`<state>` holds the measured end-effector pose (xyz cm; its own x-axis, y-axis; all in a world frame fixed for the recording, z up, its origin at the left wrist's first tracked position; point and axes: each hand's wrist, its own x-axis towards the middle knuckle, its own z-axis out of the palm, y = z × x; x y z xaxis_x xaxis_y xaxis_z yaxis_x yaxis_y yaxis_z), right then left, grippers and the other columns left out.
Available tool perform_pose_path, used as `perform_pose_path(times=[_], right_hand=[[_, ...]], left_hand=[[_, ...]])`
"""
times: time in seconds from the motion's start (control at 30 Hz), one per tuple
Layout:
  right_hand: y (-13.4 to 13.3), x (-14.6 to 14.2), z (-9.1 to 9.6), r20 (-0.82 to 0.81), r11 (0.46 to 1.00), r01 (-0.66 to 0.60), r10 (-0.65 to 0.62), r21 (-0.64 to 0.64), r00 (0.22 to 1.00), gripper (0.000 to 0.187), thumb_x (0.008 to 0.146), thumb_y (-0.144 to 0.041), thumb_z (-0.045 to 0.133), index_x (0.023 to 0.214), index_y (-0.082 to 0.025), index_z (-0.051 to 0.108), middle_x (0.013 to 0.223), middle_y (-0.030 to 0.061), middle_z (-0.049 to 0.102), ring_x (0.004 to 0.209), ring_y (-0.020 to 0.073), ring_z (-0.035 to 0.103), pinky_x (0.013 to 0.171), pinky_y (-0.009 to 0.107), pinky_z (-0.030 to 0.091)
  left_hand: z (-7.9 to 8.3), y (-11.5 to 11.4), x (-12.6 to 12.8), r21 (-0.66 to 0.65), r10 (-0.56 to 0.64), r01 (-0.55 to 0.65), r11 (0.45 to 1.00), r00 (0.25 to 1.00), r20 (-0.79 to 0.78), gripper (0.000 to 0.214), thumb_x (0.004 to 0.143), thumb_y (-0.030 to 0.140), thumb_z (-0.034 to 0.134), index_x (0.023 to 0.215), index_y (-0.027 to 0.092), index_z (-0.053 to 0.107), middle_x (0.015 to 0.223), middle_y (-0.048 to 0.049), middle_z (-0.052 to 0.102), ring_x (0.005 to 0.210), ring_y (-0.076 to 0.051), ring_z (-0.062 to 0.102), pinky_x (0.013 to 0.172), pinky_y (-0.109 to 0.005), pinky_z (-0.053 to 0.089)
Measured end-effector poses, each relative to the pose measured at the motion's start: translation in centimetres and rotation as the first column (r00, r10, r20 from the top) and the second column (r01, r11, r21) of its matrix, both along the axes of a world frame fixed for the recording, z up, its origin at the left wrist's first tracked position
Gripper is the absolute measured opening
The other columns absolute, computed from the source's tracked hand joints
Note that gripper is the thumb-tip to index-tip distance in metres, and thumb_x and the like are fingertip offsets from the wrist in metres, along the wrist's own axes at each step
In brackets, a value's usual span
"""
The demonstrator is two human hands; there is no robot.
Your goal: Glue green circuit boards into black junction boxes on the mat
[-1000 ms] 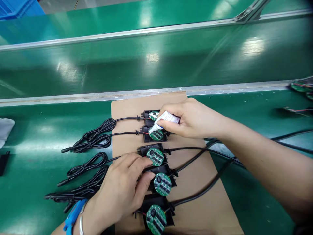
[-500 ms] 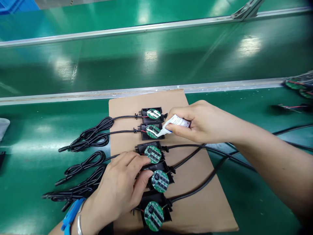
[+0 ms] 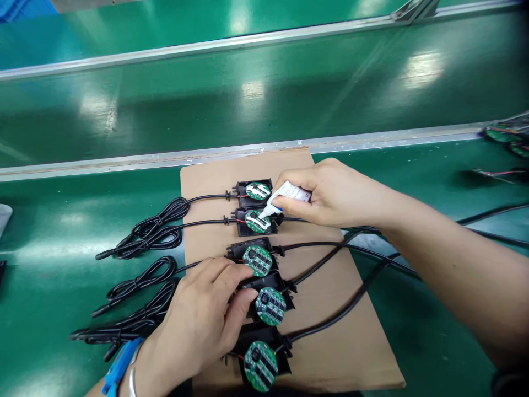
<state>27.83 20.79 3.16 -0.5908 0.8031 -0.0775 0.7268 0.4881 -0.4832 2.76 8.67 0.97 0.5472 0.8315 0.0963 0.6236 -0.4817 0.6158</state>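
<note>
Several black housings with round green circuit boards lie in a column on a brown cardboard sheet (image 3: 330,353). My right hand (image 3: 330,193) is closed on a small white glue tube (image 3: 285,196), and its nozzle touches the second board from the top (image 3: 257,221), which bears white glue lines. The top board (image 3: 258,191) also carries white glue. My left hand (image 3: 202,320) rests on the black housing (image 3: 285,298) of the fourth unit, fingers pressed beside its board (image 3: 270,306). The third board (image 3: 257,260) and the lowest board (image 3: 260,365) show no glue.
Coiled black cables (image 3: 152,226) trail left from the housings, and thicker black cords (image 3: 372,259) run right under my right arm. A metal rail (image 3: 124,160) borders the green conveyor belt behind. More green boards with wires (image 3: 506,135) lie at the far right.
The tube's nozzle moved across the second board, laying white glue lines there. My left hand has stayed on the fourth housing. The view shifted slightly.
</note>
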Motion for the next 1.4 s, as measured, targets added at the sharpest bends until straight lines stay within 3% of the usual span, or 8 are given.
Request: perform_pose_path(times=[0.33,0.57,0.8,1.17,1.3,1.4], right_hand=[[-0.5,0.4,0.1,0.003,0.999,0.039,-0.039,0.004,0.999,0.026,0.088,-0.041,0.045,0.071,-0.023,0.052,0.054,0.0013,0.052,0.051,0.0152,0.043,0.056,0.031,0.030],[-0.6,0.4,0.1,0.015,1.000,-0.006,0.006,-0.001,1.000,0.028,0.090,-0.041,0.044,0.072,-0.023,0.051,0.058,0.0020,0.053,0.051,0.0150,0.041,0.057,0.032,0.028],[-0.3,0.2,0.2,0.023,1.000,-0.016,0.015,0.013,1.000,0.026,0.090,-0.039,0.045,0.071,-0.022,0.051,0.052,-0.0002,0.047,0.050,0.0141,0.041,0.057,0.031,0.028],[0.1,0.5,-0.8,0.036,0.996,-0.047,0.045,0.071,0.998,0.026,0.091,-0.036,0.046,0.075,-0.019,0.058,0.055,0.0007,0.052,0.049,0.0135,0.041,0.055,0.030,0.028],[-1.2,1.0,0.0,-0.039,0.992,-0.031,0.036,0.121,0.999,0.028,0.093,-0.037,0.048,0.073,-0.019,0.058,0.054,-0.0002,0.052,0.047,0.0120,0.042,0.053,0.029,0.029],[-2.7,0.5,0.6,-0.149,0.994,-0.084,0.093,0.064,0.985,0.025,0.095,-0.036,0.050,0.080,-0.019,0.060,0.057,-0.0016,0.056,0.046,0.0098,0.043,0.051,0.027,0.030]], left_hand=[[0.7,-0.8,0.2,-0.006,-0.041,0.041,0.999,0.997,-0.060,0.022,0.097,0.023,0.053,0.119,0.023,0.054,0.107,-0.0070,0.066,0.092,-0.023,0.067,0.074,-0.042,0.063],[0.5,-0.8,0.2,-0.010,-0.050,0.049,0.999,0.997,-0.054,0.022,0.097,0.022,0.053,0.119,0.022,0.053,0.105,-0.0065,0.067,0.091,-0.024,0.068,0.075,-0.045,0.064],[0.3,-0.8,0.2,-0.028,-0.046,0.045,0.999,0.997,-0.063,0.022,0.098,0.023,0.052,0.119,0.022,0.055,0.105,-0.0063,0.067,0.091,-0.023,0.068,0.075,-0.045,0.063],[0.3,-0.8,0.4,0.025,-0.079,0.080,0.996,0.996,-0.035,0.021,0.097,0.019,0.054,0.117,0.021,0.060,0.111,-0.0038,0.069,0.094,-0.020,0.070,0.078,-0.039,0.065],[0.5,-1.4,0.2,0.071,-0.118,0.121,0.990,0.992,-0.043,0.027,0.093,0.014,0.056,0.118,0.020,0.062,0.117,-0.0035,0.071,0.096,-0.020,0.071,0.081,-0.035,0.064],[0.7,-1.9,0.2,0.102,-0.145,0.155,0.983,0.984,-0.102,0.029,0.091,0.012,0.056,0.118,0.019,0.064,0.125,-0.0043,0.069,0.096,-0.020,0.072,0.081,-0.035,0.065]])
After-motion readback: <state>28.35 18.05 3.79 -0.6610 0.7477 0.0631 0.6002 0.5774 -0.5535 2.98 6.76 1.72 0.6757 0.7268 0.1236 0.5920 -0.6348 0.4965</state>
